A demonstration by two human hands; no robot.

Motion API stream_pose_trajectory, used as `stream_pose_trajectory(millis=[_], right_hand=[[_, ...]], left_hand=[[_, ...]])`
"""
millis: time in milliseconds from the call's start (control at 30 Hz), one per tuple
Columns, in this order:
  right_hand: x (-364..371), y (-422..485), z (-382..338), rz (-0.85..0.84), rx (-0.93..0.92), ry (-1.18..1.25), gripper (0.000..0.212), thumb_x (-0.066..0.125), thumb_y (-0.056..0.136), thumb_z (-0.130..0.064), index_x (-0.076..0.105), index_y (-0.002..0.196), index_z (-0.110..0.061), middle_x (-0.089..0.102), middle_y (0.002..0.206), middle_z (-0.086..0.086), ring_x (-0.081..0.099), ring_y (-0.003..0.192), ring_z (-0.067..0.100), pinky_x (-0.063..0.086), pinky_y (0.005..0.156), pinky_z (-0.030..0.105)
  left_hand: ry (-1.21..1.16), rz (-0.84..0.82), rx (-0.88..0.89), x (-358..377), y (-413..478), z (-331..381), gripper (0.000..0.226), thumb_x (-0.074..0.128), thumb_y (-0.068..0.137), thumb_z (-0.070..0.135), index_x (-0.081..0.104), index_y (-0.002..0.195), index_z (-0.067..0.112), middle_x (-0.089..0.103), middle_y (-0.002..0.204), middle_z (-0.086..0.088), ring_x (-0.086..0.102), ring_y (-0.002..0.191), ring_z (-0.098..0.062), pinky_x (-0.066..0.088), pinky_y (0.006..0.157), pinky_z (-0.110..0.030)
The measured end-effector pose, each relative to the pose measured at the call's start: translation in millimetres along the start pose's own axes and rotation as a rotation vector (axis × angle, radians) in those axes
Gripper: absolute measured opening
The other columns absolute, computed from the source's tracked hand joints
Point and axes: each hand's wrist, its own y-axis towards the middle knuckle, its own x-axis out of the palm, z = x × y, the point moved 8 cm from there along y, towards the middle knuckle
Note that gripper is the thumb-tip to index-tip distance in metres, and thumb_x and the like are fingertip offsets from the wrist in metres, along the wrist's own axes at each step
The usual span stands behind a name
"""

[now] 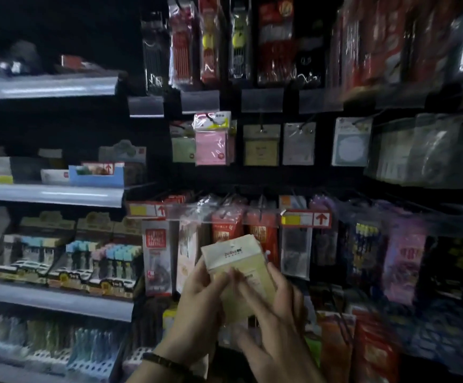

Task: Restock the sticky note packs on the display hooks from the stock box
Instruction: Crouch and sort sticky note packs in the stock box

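Both hands were raised before the display, fingers upward: left hand (pixel 197 294) and right hand (pixel 274 308) together clasped a pale yellow sticky note pack (pixel 238 261), tilted, between their fingertips.

Lower centre of the frame — pale yellow sticky note pack (pixel 237 268) gripped between left hand (pixel 197 302) and right hand (pixel 273 313), before blurred hanging packs (pixel 260 145).
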Motion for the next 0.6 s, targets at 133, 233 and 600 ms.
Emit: stream_pose_trajectory(millis=[133,233,600], right_hand=[[-44.7,32.4,-3.8,0.326,-0.051,0.215,0.039,0.073,0.089,-0.049,0.063,0.123,-0.064,0.038,0.136,-0.023,0.04,0.125,-0.008,0.044,0.107,0.018],[-75.5,60.8,5.6,0.516,0.045,0.458,0.05,0.089,0.083,-0.021,0.069,0.114,-0.055,0.066,0.099,-0.014,0.065,0.087,0.0,0.057,0.074,0.019],[-125.1,145.3,-5.2,0.63,0.164,0.982,0.014,0.075,0.098,-0.017,0.074,0.112,-0.017,0.082,0.092,0.001,0.081,0.083,0.022,0.067,0.076,0.048]], left_hand=[[0.163,-0.049,0.135,3.9,19.7,30.6,0.048,0.06,0.103,0.001,0.06,0.14,0.033,0.072,0.13,-0.02,0.071,0.118,-0.044,0.055,0.102,-0.065],[0.165,-0.049,0.268,11.8,31.3,64.6,0.082,0.07,0.095,-0.002,0.048,0.145,0.059,0.069,0.139,-0.01,0.071,0.12,-0.039,0.058,0.098,-0.063],[0.545,-0.075,0.603,50.1,85.4,154.8,0.04,0.078,0.089,0.019,0.078,0.12,0.045,0.079,0.117,0.007,0.08,0.098,-0.021,0.068,0.078,-0.045]])
